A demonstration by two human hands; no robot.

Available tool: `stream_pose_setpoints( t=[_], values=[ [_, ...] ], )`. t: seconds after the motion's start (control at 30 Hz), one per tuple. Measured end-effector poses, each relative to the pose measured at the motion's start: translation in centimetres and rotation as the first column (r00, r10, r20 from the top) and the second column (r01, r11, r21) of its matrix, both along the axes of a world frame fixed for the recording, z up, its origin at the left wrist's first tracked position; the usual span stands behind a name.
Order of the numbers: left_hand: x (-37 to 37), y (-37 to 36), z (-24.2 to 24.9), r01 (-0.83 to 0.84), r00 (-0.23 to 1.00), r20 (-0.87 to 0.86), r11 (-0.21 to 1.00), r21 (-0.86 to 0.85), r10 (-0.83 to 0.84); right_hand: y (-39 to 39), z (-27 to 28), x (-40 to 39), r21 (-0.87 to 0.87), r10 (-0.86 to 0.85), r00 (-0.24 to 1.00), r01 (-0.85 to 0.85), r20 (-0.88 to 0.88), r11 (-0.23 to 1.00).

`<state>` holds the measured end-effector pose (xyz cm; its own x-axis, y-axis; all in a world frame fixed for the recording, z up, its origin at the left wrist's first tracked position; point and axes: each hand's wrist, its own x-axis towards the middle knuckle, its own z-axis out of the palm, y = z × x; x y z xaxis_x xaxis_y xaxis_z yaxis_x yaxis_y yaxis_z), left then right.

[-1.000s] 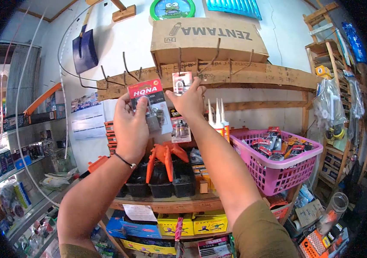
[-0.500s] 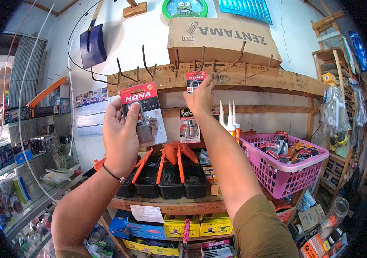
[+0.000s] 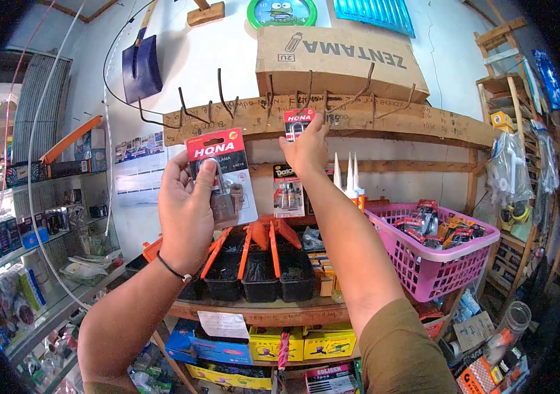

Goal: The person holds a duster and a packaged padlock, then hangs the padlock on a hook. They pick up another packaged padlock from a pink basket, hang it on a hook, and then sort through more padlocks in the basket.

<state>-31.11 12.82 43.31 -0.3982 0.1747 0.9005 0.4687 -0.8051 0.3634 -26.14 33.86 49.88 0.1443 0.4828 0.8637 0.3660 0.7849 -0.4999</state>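
Observation:
My left hand (image 3: 189, 197) is closed on a HONA padlock blister pack (image 3: 232, 174), thumb across its front, with the red header upright. Higher up, my right hand (image 3: 306, 148) grips a smaller red HONA pack (image 3: 298, 122) at the wooden rail (image 3: 253, 121), just under a metal hook. The fingers partly cover that pack. A Dexton-style glue card (image 3: 288, 192) hangs below my right hand. Several bent metal hooks (image 3: 221, 92) stick out of the rail.
A pink basket (image 3: 424, 256) of packets stands at right, beside white-nozzled tubes (image 3: 354, 184). Black bins (image 3: 260, 282) with orange dividers line the shelf below. A cardboard box (image 3: 342, 62) rests above the rail. Glass shelves (image 3: 37, 253) stand at left.
My left hand and its padlock pack have shifted very slightly right and down. My right hand stays at the rail with its pack.

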Motion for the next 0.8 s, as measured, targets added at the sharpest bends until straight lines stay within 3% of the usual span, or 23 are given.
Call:
stream_pose_setpoints(
  t=[0.27, 0.47, 0.8],
  values=[
    [0.1, -0.1, 0.0, 0.026, 1.0, 0.014, 1.0, -0.013, -0.026, -3.3, -0.2, 2.3, -0.054, -0.007, 1.0, 0.006, -0.02, 0.999],
    [0.2, 0.7, -0.4, 0.1, 0.995, 0.02, 0.995, -0.029, -0.1, -5.4, -0.9, 4.5, 0.082, 0.001, 1.0, -0.001, -0.007, 0.997],
    [0.4, 1.7, -0.7, 0.181, 0.983, 0.041, 0.982, -0.049, -0.179, -10.4, 0.4, 7.2, 0.088, -0.054, 0.997, 0.05, 0.049, 0.995]
  ],
)
